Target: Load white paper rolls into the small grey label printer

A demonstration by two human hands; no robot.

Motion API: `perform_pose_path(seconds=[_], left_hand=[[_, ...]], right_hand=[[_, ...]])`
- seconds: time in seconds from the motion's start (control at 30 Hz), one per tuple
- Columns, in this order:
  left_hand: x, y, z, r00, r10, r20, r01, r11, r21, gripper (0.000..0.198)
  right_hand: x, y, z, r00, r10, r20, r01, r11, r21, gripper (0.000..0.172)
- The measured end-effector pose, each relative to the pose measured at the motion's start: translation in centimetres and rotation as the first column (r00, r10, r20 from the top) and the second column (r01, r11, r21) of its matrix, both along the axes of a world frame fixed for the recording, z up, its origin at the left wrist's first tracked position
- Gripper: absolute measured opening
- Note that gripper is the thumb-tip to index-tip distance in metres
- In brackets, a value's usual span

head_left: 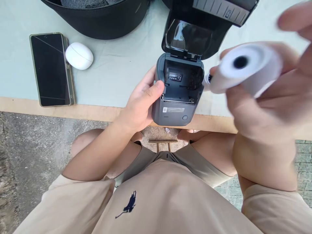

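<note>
A dark grey portable label printer (180, 87) stands at the table's front edge with its lid (187, 37) swung up and back. Its roll compartment is bare, with a small printed sticker on the back wall. My left hand (143, 100) is wrapped round the printer's left side, thumb on the rim. To the right of the printer, my right hand (265, 97) grips a white paper roll (240, 61) with a dark core hole facing up towards me. Roll and hand are blurred by motion, and a strip of paper curves off the roll's right side.
On the left lie a smartphone (50, 68) and a white oval earbud case (79, 56) touching its edge. A black zippered case (104, 21) sits open at the back. Another black object (221, 11) is behind the printer lid. The table's wooden front edge (97, 109) runs across.
</note>
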State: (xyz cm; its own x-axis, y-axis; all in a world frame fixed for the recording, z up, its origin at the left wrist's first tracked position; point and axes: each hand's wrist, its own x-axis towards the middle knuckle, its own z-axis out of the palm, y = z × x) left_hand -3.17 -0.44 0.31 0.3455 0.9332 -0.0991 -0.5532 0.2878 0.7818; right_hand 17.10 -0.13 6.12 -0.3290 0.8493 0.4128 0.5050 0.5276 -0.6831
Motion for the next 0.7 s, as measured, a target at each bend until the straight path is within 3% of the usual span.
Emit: perform_pose_path(seconds=[0.07,0.13,0.23,0.3,0.53,0.7], left_hand=[[0.1,-0.1,0.0,1.0,0.001,-0.002,-0.001,1.0,0.004,0.029],[0.3,-0.2,0.1,1.0,0.015,-0.005,-0.015,1.0,-0.004,0.033],[0.4,-0.5,0.0,0.999,0.039,-0.015,-0.04,0.999,-0.034,0.039],[0.4,-0.5,-0.1,0.999,0.032,-0.007,-0.032,0.999,-0.028,0.044],[0.0,-0.5,-0.1,1.0,0.006,-0.024,-0.006,1.0,-0.021,0.044],[-0.1,-0.5,0.1,1.0,-0.021,0.003,0.021,1.0,-0.013,0.042]], right_hand=[[-1.4,-0.3,0.4,0.996,0.089,0.001,-0.089,0.996,-0.022,0.053],[-2.4,-0.3,0.6,0.984,0.109,0.143,-0.103,0.994,-0.045,0.053],[-3.0,-0.2,0.5,0.926,-0.009,0.377,0.009,1.0,0.002,0.044],[-3.1,-0.2,0.3,0.892,-0.08,0.446,0.072,0.997,0.034,0.043],[-3.1,0.2,-0.3,0.883,-0.083,0.462,0.02,0.99,0.14,0.018],[-2.7,0.6,-1.0,0.881,-0.1,0.463,-0.004,0.976,0.218,0.018]])
